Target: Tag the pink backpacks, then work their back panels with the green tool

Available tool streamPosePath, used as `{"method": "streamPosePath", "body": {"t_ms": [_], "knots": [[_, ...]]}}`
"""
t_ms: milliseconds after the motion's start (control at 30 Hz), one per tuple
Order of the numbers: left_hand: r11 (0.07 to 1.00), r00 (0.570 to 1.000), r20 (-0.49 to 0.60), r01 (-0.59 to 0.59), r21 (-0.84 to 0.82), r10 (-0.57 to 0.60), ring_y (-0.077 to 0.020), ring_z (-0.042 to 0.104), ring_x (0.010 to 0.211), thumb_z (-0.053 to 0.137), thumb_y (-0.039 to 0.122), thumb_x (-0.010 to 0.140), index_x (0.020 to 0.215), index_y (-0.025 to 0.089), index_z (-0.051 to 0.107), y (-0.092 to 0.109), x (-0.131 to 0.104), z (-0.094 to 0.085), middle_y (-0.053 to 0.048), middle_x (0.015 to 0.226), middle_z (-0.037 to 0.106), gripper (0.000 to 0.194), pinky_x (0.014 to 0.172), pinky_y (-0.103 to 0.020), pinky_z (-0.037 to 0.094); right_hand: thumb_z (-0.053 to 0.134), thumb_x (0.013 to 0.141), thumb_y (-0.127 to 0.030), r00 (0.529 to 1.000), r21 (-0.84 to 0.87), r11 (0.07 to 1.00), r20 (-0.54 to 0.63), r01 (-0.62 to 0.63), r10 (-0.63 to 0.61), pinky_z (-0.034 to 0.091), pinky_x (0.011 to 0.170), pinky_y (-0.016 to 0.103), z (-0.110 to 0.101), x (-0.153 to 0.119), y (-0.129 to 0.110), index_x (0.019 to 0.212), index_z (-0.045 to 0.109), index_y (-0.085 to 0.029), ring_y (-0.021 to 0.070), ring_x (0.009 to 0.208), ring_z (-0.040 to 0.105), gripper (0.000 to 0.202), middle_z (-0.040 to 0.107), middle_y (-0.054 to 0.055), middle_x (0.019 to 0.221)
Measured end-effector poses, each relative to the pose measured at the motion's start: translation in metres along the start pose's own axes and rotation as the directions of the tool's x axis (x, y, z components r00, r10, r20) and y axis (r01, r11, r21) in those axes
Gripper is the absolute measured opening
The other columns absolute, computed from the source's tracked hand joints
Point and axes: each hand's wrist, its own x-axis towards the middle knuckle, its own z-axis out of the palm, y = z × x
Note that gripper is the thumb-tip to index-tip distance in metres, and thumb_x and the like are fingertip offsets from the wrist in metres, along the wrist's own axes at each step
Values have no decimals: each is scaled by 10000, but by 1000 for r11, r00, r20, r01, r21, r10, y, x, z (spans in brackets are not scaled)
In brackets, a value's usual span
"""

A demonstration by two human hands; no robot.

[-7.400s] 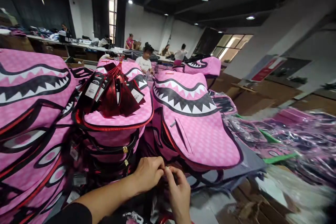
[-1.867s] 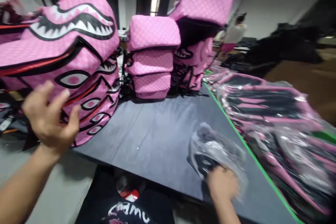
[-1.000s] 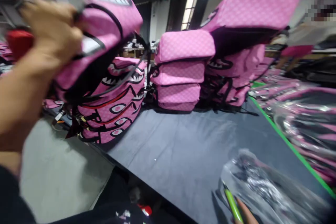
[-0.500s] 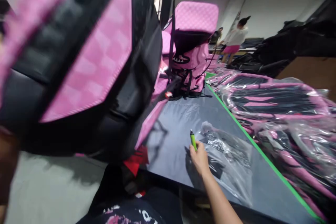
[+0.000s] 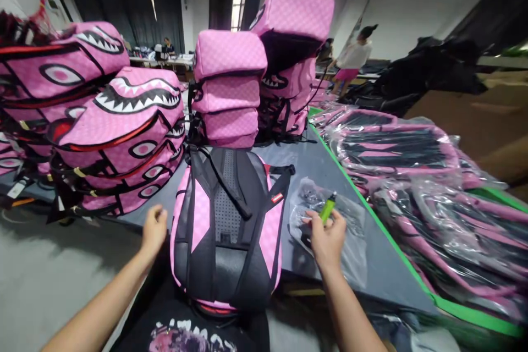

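A pink and black backpack (image 5: 237, 253) lies on the table's near edge, its padded back panel and straps facing up. Just left of it, my left hand (image 5: 154, 228) is raised with its fingers curled together and nothing visible in them. My right hand (image 5: 330, 239) grips a bright green pen-like tool (image 5: 328, 208), its dark tip pointing up. Under and beside that hand is a clear plastic bag (image 5: 355, 250) on the table, with a dark item partly hidden near the fingers.
Stacks of pink shark-mouth backpacks (image 5: 127, 143) stand at left, with more pink backpacks (image 5: 231, 60) behind the middle. Plastic-wrapped backpacks (image 5: 412, 148) lie right of the grey table's (image 5: 396, 264) green edge. A person (image 5: 355, 58) stands farther back.
The backpack, earlier raised close to the camera at left, now lies on the table in front of me. My left hand has come into view; the right still holds the green tool.
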Motion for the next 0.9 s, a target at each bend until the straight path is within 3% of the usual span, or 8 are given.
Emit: {"method": "streamPosePath", "body": {"t_ms": [100,200,233,333,533,667,767,900], "knots": [[916,914,124,-396,57,387,-258,463,1309,456,350,956,1331,201,480,15,-22,1,-126,1379,519,404,1124,-502,359,500,912,-421,980,131,985,147,116,-135,580,663,389,45,-26,-53,1545,72,-247,200,617,676,784,713,92,979],[568,405,620,-819,-82,672,-254,424,1369,476,397,945,1412,254,430,22,-55,18,-86,1466,478,490,1142,-476,334,392,952,-242,806,101,918,449,383,-386,571,668,296,101,-50,-82,1535,222,-291,144,667,659,609,700,52,997],[492,313,685,-867,-75,657,-268,396,1392,461,408,951,1432,256,416,16,-68,26,-82,1491,452,506,1149,-499,303,390,933,-174,708,39,853,539,520,-456,562,672,280,114,-56,-83,1502,327,-292,146,708,655,585,693,58,1001],[357,273,724,-933,40,633,-273,354,1419,412,400,971,1479,233,365,-27,-101,46,-80,1540,386,536,1147,-475,251,415,873,-57,521,-172,561,651,809,-552,552,707,286,119,-69,-65,1342,574,-245,181,807,648,529,665,101,991],[331,279,591,-943,21,757,-187,501,1274,466,396,960,1360,269,529,-76,-128,46,-21,1382,582,425,1069,-339,283,439,906,-76,654,-524,448,316,724,-687,546,743,292,55,-94,-25,1504,344,-211,229,996,636,621,619,159,1180],[480,318,570,-863,-156,758,-177,605,937,492,322,941,1082,184,666,-16,-96,53,-43,1044,714,263,867,-340,397,472,946,-219,780,-674,527,119,518,-615,544,675,350,60,-106,-18,1551,195,-136,271,857,654,671,663,187,1044],[323,174,515,-921,-216,840,-203,583,1005,464,193,922,1082,137,651,46,-51,94,-82,1074,692,252,892,-358,405,442,969,-271,884,-647,662,43,379,-465,551,682,367,73,-117,-19,1531,260,-151,273,854,664,602,665,185,1068],[83,-44,528,-973,-215,848,-258,486,1243,452,189,932,1150,129,621,113,1,170,-125,1274,604,281,1043,-420,320,515,942,-334,894,-533,730,129,428,-430,567,828,424,67,-133,-15,1541,188,-179,293,1059,647,700,600,190,1286]]}}
